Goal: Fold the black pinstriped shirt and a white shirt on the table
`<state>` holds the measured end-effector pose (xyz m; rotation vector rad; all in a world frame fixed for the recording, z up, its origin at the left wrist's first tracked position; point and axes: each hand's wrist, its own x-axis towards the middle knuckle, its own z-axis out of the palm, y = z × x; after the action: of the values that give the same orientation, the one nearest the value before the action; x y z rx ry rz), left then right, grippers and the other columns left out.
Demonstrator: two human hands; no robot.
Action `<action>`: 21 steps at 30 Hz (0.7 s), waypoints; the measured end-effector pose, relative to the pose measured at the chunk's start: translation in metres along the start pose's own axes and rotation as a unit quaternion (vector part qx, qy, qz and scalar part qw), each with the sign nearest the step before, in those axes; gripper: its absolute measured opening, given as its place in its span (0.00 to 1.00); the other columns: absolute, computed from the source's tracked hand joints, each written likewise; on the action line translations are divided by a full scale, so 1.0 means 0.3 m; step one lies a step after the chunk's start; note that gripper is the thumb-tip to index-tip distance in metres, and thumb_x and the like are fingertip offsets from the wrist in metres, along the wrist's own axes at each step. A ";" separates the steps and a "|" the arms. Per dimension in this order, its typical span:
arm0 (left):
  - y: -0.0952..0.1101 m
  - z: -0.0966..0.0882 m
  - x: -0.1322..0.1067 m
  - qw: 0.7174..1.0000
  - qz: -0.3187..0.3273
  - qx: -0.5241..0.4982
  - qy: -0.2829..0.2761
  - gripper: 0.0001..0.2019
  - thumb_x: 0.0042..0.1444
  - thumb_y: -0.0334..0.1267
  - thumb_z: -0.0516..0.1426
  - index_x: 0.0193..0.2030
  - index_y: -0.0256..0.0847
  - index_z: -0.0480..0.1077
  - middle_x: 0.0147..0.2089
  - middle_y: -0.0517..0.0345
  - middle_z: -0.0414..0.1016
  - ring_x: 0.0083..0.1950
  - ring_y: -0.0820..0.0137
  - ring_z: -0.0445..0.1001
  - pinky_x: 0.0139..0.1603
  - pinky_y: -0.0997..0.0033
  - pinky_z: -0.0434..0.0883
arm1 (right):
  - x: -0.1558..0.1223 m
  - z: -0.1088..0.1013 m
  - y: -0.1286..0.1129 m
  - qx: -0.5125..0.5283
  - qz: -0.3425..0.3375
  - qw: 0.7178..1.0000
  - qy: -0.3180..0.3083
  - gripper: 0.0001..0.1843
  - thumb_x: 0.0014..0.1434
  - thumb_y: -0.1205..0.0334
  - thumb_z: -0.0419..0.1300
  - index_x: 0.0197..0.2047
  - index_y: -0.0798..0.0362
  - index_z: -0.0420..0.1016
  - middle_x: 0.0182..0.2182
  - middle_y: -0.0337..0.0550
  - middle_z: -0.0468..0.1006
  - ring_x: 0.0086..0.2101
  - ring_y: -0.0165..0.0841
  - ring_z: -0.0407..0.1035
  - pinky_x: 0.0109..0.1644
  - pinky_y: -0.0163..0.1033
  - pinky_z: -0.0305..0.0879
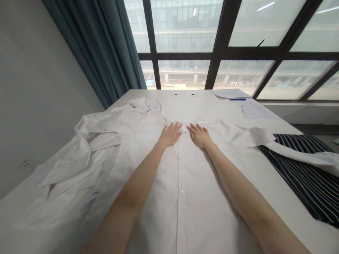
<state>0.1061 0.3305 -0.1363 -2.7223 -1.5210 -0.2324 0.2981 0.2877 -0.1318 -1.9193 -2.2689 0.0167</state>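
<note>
A white button-up coat lies spread on the table, its buttoned front running down the middle toward me. My left hand rests flat on the cloth near the collar, left of the button line, fingers stretched out. On the other side of that line, my right hand lies flat too, with its fingers spread. Both palms press on the fabric and grip nothing. The right sleeve reaches out over a black striped cloth. Rumpled white fabric is heaped at the left.
The white table stands against a dark-framed window. Papers and a blue pen lie at its far right. A black cloth with white stripes covers the right edge. A blue-green curtain hangs at the left beside a grey wall.
</note>
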 end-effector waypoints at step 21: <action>-0.255 -0.036 -0.041 0.993 -0.103 0.054 -0.034 0.35 0.67 0.57 0.36 0.73 0.35 0.47 0.75 0.46 0.44 0.75 0.57 0.44 0.71 0.52 0.46 | -0.048 -0.036 0.311 -0.050 0.138 0.989 -0.021 0.35 0.68 0.43 0.36 0.72 0.50 0.50 0.71 0.46 0.49 0.68 0.45 0.44 0.67 0.57 0.46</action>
<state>0.0335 0.3595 -0.1318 -2.5161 -1.7789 -0.0585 0.3930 0.2884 -0.1339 -2.2909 -2.0470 -0.0226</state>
